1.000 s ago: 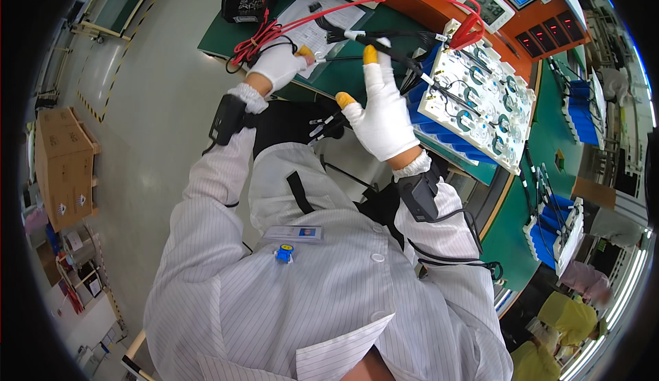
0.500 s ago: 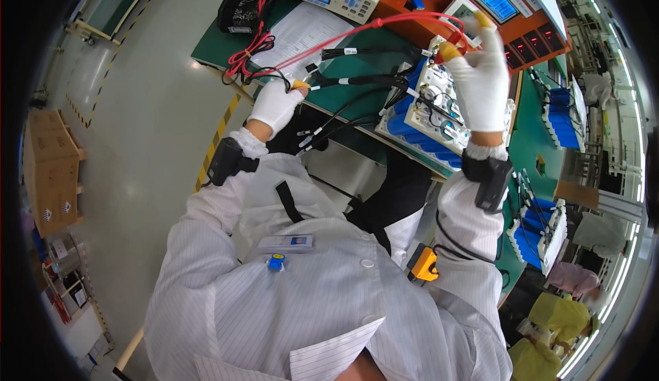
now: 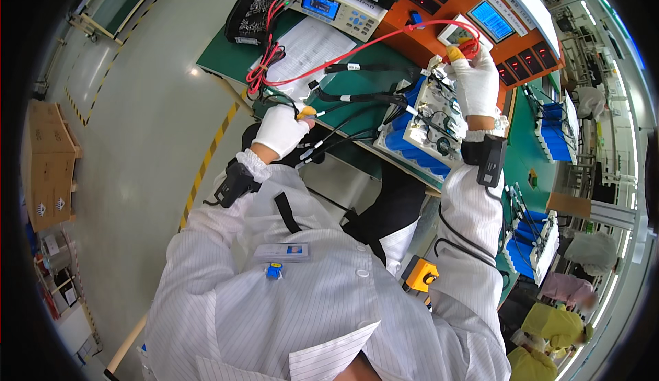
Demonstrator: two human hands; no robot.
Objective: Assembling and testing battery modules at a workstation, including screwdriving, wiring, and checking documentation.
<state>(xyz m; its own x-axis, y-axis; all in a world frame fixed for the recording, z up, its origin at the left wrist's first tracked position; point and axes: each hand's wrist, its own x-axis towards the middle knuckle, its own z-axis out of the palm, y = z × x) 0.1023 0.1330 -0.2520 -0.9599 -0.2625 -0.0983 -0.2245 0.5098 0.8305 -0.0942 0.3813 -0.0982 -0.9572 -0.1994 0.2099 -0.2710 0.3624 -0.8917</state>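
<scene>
The right hand (image 3: 473, 82) is pinching a red clip (image 3: 469, 49) at its fingertips, above the far side of a blue-and-white battery pack (image 3: 427, 125); the left hand (image 3: 283, 130) is apparently pinching a black lead (image 3: 285, 97). The work is looking partway: both ends are being handled, but fastening and what is left are not showing. The clip is apparently slanting toward the pack, its long axis partly hiding behind fingers.
</scene>
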